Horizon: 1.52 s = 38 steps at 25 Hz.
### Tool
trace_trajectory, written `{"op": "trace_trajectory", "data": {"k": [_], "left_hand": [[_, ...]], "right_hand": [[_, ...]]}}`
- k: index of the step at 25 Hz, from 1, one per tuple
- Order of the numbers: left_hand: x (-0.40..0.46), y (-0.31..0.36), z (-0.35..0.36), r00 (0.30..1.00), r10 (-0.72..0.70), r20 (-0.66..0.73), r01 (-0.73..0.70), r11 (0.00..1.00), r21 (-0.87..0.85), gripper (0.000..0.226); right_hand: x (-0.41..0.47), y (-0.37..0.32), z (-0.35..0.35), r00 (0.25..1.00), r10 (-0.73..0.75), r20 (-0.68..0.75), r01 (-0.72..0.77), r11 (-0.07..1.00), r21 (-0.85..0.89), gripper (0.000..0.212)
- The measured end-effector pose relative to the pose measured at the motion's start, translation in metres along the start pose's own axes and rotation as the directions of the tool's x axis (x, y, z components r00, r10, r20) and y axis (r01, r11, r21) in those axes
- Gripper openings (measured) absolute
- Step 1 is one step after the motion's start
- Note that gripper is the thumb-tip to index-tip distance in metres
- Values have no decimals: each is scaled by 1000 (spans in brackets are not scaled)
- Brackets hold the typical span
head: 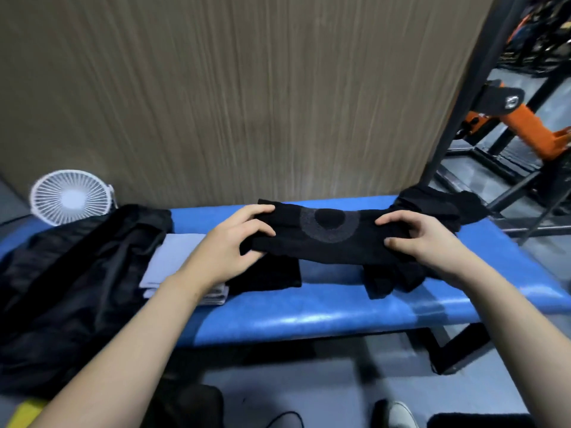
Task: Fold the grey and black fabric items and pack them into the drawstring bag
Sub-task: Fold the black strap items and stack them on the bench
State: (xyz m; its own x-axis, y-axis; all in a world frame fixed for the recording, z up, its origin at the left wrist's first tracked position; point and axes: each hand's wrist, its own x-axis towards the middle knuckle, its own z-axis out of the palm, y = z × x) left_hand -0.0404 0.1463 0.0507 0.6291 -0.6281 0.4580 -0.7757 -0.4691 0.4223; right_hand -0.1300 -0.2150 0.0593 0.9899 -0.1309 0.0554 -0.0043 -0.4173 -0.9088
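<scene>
A long black fabric sleeve (327, 239) with a grey ring pattern stretches across the blue padded bench (309, 316), lifted slightly above it. My left hand (234, 242) grips its left end and my right hand (423, 242) grips its right end. A folded black piece (268, 278) lies under my left hand, and a crumpled black piece (389, 279) lies under my right hand. A folded grey fabric stack (176, 261) rests left of centre. The black drawstring bag (71, 282) sprawls over the bench's left end.
A white desk fan (71, 197) stands at the back left. A wood-grain panel (231, 97) rises behind the bench. More black fabric (432, 208) is heaped at the back right. A black metal frame (482, 97) and orange machinery (525, 125) stand to the right.
</scene>
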Motion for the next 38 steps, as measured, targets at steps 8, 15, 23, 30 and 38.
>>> {"op": "trace_trajectory", "data": {"k": [8,15,23,30,38], "left_hand": [[-29,-24,-14,956,-242,167,247,969,-8,36],[-30,-28,-4,936,-288,201,256,951,172,40],[-9,4,27,975,-211,64,180,929,324,46],[-11,1,50,938,-315,145,212,851,480,73],[-22,2,30,949,-315,33,274,870,409,39]], "right_hand": [[22,-9,55,997,81,7,-80,993,-83,31],[27,-2,65,988,154,14,-151,983,-108,25],[19,-7,72,997,79,-28,-77,996,54,34],[21,-25,84,991,133,-24,-112,912,394,44],[31,-66,135,998,32,59,-56,880,472,46]]}}
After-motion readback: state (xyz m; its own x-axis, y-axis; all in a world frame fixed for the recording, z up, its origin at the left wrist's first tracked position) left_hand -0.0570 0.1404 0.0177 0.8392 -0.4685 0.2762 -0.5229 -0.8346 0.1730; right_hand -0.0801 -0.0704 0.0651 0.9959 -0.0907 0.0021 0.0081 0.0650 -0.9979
